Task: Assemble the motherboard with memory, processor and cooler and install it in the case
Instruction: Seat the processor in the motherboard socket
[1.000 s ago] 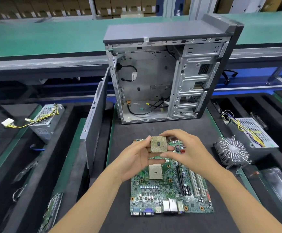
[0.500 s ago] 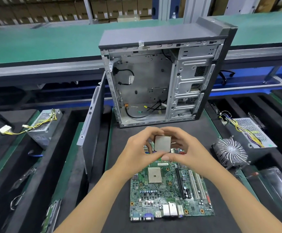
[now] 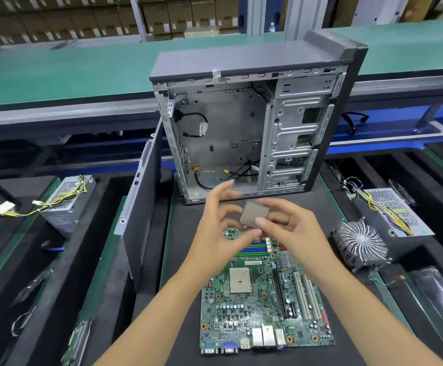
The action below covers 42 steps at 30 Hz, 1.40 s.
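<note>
A green motherboard (image 3: 265, 310) lies flat on the black mat, its square beige processor socket (image 3: 240, 280) bare. Above the board's far edge my right hand (image 3: 291, 228) pinches a square grey processor (image 3: 253, 215), lid side towards me. My left hand (image 3: 217, 223) is beside it with fingers spread and its thumb under the chip's lower edge. The open grey case (image 3: 249, 122) stands upright behind, its inside holding only loose cables. A round finned cooler (image 3: 360, 244) lies to the right of the board.
The case's side panel (image 3: 141, 215) stands on edge at the left of the mat. Power supplies with yellow wire bundles lie at left (image 3: 67, 202) and right (image 3: 392, 207) in black foam trays. A green conveyor (image 3: 56, 72) runs behind.
The processor has been turned from pin side to lid side facing me. My left hand's fingers have opened off it, and the right hand keeps the pinch.
</note>
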Each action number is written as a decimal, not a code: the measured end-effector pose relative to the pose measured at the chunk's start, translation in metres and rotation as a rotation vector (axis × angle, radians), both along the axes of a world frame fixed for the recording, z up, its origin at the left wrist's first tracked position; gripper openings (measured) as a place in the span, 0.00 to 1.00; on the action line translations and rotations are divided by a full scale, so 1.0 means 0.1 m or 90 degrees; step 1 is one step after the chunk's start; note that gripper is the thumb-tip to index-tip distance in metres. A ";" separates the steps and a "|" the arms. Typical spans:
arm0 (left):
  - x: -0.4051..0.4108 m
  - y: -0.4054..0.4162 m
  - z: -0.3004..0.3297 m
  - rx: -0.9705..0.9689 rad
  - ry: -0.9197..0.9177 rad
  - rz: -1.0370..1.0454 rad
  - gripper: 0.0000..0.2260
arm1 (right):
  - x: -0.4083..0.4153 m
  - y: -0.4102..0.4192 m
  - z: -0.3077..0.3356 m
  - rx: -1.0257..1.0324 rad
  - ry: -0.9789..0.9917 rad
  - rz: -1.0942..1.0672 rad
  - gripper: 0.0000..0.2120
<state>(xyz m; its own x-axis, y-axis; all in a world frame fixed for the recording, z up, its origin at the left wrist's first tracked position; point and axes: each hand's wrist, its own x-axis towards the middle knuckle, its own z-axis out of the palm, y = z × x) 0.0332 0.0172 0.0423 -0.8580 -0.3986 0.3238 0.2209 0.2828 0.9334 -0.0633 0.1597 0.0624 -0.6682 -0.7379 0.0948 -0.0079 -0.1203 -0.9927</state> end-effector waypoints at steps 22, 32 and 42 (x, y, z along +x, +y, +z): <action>0.09 -0.25 0.07 0.203 -0.318 -0.074 0.14 | -0.11 -0.04 -0.07 0.208 -0.022 0.109 0.12; 0.17 -0.25 -0.18 0.213 -0.332 -0.032 0.08 | -0.05 -0.15 -0.31 0.439 0.557 0.139 0.21; 0.51 -0.36 -0.87 -0.329 -0.420 0.019 0.11 | 0.16 -0.11 -1.00 0.564 0.722 0.181 0.24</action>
<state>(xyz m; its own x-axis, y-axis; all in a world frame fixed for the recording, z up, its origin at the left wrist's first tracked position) 0.0846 -0.0187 -0.0444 -0.9267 -0.3642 -0.0928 -0.3401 0.7074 0.6195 -0.0470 0.1487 -0.0376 -0.3723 -0.9241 -0.0858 -0.8978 0.3820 -0.2193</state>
